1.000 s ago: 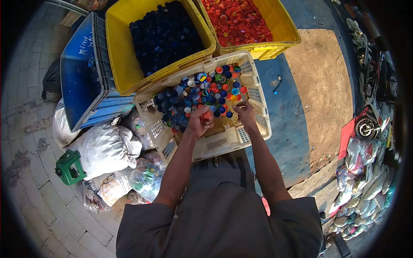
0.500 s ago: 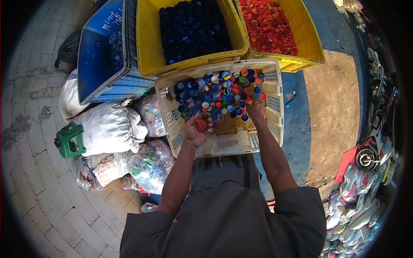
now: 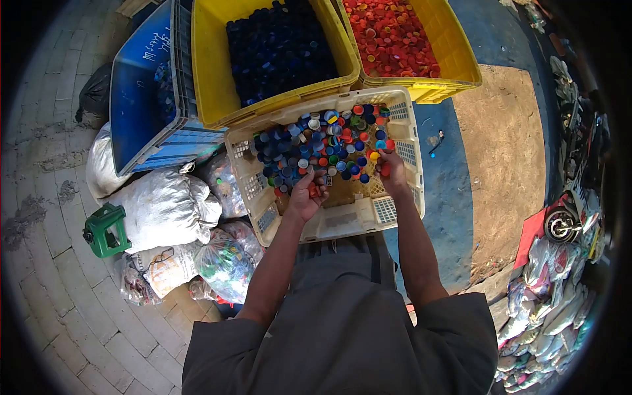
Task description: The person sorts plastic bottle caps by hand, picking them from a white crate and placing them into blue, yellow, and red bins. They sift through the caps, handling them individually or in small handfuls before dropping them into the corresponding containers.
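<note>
Head view: person in a dark grey short-sleeved top, both bare hands over a cream mesh-sided crate [image 3: 322, 230]. Left hand [image 3: 305, 199] half curled, narrow, holding a red cap [image 3: 313, 190] in palm and fingers; can't tell if more sit underneath. Right hand [image 3: 394, 175] at the crate's right part, fingers narrow on a reddish cap [image 3: 385, 169]; exact count hidden by the fingers. Hands apart from each other.

Mixed caps [image 3: 316, 146] lie inside the crate, mainly toward its far side: lots of blue at left, red, white, green, some yellow further right. Near part of crate floor shows brownish.

Beyond the crate, two yellow bins side by side: left bin [image 3: 210, 72] holds dark blue caps [image 3: 280, 52], right bin [image 3: 454, 49] holds red caps [image 3: 395, 39]. Blue crate [image 3: 135, 99] tilted at left, handwriting on its wall, blue caps inside. Below it, white sack [image 3: 161, 207], green plastic container [image 3: 107, 230] against it, clear bag [image 3: 224, 263] with colored bits. Black bag [image 3: 95, 92] far left on paving.
</note>
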A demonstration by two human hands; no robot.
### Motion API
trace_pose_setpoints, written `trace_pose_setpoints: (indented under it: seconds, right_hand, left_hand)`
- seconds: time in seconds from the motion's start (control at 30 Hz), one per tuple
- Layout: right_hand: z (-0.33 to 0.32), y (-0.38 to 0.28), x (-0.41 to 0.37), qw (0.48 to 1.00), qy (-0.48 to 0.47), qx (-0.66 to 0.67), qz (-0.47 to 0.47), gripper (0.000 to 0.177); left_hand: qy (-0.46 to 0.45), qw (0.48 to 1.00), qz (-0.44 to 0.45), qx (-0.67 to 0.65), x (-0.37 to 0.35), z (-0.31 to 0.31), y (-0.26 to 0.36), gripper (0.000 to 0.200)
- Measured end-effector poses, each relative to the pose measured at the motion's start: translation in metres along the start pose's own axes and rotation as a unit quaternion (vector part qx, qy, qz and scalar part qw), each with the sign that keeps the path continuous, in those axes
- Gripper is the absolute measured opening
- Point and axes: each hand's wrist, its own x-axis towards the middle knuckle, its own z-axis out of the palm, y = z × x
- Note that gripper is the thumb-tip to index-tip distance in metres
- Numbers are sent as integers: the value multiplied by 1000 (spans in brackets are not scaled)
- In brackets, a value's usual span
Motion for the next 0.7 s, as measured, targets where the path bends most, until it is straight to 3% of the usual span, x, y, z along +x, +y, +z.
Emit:
trace_pose_setpoints:
  seconds: [0.1,0.27,0.47,0.7]
  right_hand:
    - [17,-20,-41,985,-82,149,31,43]
    - [17,-24,-66,955,-173,242,22,42]
    - [23,-24,-81,955,-159,250,-5,45]
    - [22,-25,-82,963,-75,259,14,34]
  left_hand:
    - [-4,1000,-2,11,0,24,-2,29]
    - [-80,996,-48,-16,17,26,-3,33]
    - [-59,997,-44,-10,24,37,-10,37]
    - [-70,997,-35,14,22,46,-12,33]
